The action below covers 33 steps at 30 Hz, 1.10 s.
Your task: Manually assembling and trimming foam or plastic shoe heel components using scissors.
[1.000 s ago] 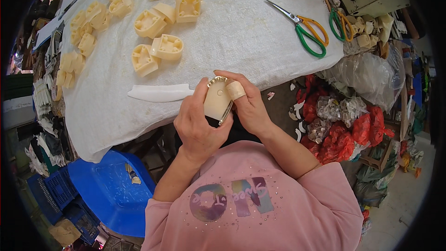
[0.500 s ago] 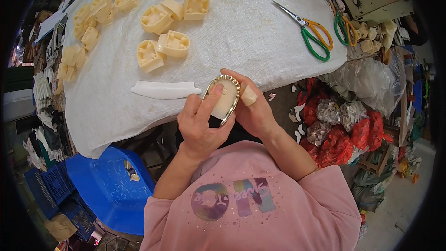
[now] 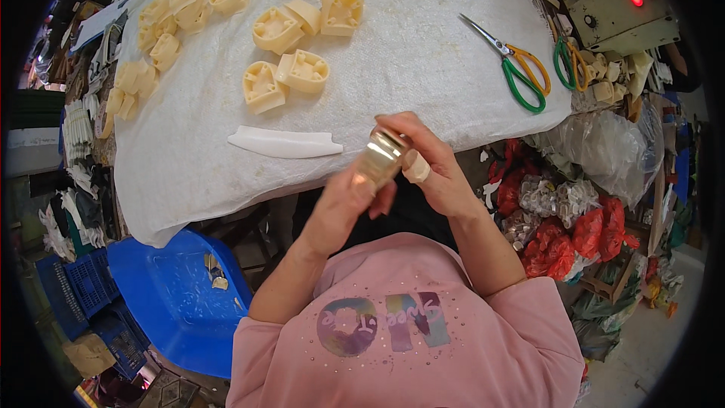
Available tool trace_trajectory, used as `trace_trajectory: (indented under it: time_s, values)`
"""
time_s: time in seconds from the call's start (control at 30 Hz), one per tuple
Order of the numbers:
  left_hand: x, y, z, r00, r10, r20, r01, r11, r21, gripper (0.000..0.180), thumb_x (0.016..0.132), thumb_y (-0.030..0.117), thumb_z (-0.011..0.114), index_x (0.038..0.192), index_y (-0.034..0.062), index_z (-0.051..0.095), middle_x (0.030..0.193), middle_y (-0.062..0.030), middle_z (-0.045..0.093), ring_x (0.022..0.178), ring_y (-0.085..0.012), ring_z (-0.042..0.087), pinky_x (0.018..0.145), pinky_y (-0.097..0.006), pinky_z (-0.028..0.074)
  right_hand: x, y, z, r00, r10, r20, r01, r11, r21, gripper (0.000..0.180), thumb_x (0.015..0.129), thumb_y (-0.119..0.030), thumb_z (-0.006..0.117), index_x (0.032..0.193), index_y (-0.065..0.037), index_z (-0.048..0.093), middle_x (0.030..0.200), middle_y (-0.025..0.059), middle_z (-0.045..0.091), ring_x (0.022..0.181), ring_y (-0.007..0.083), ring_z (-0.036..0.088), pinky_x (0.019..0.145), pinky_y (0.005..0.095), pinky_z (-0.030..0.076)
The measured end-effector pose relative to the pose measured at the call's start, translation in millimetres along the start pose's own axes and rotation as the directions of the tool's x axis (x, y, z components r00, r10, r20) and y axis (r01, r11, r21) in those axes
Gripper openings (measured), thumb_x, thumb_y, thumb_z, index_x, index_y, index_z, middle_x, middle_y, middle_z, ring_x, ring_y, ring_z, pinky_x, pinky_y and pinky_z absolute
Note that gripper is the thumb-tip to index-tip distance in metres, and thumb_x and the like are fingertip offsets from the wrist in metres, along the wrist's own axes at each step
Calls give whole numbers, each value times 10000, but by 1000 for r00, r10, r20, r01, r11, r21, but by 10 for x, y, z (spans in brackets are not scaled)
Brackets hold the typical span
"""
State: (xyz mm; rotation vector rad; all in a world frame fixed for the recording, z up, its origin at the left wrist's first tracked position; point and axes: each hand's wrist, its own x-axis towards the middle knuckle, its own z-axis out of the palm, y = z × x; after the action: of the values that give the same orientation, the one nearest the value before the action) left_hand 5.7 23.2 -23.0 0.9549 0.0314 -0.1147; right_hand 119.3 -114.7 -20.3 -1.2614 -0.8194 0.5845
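Note:
In front of my chest, above the table's near edge, my left hand (image 3: 336, 208) grips a gold-banded shoe heel (image 3: 384, 153). It is tilted so its shiny gold side shows and its cream face is turned out of sight. Motion smears my left fingers. My right hand (image 3: 442, 174) curls round the heel's far right side, with a beige tape wrap (image 3: 417, 168) on one finger. Just left of the hands lies a curved white strip (image 3: 285, 143). Cream moulded shoe heels (image 3: 303, 71) sit in loose groups farther up the table.
White woven sheeting (image 3: 411, 68) covers the table. Scissors (image 3: 521, 75) with green and yellow handles lie at the right, near a second pair (image 3: 570, 60). A metal box (image 3: 623, 11) shows a red light. A blue chair (image 3: 177, 302) stands lower left; red bags (image 3: 589, 230) are piled lower right.
The heel has been turned from its cream face to its gold side. Both hands have shifted slightly right in the picture, as has the table scene.

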Motion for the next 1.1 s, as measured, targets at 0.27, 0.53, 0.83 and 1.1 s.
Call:
trace_trajectory:
  time_s: [0.27, 0.53, 0.83, 1.1]
  values:
    - [28, -120, 201, 1000, -5, 9, 6, 987, -160, 569, 954, 507, 353, 1196, -2, 438, 910, -69, 493, 787, -124, 423, 706, -264, 367, -3, -131, 73, 987, 133, -94, -128, 990, 51, 331, 958, -183, 461, 1242, -13, 473, 1023, 72, 527, 452, 101, 562, 374, 191, 490]
    - [61, -151, 150, 996, 83, 16, -68, 903, -423, 577, 923, 491, 431, 1242, 10, 418, 930, -87, 498, 792, -154, 439, 682, -287, 359, 35, -182, 103, 947, 307, -91, -281, 933, 225, 373, 942, -176, 512, 1284, -36, 460, 958, 59, 574, 565, 72, 560, 489, 190, 477]
    - [67, -113, 234, 999, 38, 3, -34, 919, -393, 536, 938, 494, 402, 1193, 27, 464, 964, -86, 531, 822, -161, 478, 718, -289, 392, 56, -332, 103, 862, 495, -110, -461, 856, 235, 292, 915, -133, 493, 1176, -3, 518, 827, 51, 603, 547, 60, 524, 480, 213, 451]
    - [71, 166, 38, 933, 251, -258, -177, 944, 279, 510, 848, 362, 660, 1161, -18, 526, 1153, -92, 510, 1047, -150, 500, 862, -275, 422, 53, -120, -43, 867, 454, -205, -408, 883, 230, 245, 819, -150, 503, 979, 17, 584, 792, 69, 610, 640, 95, 536, 555, 242, 428]
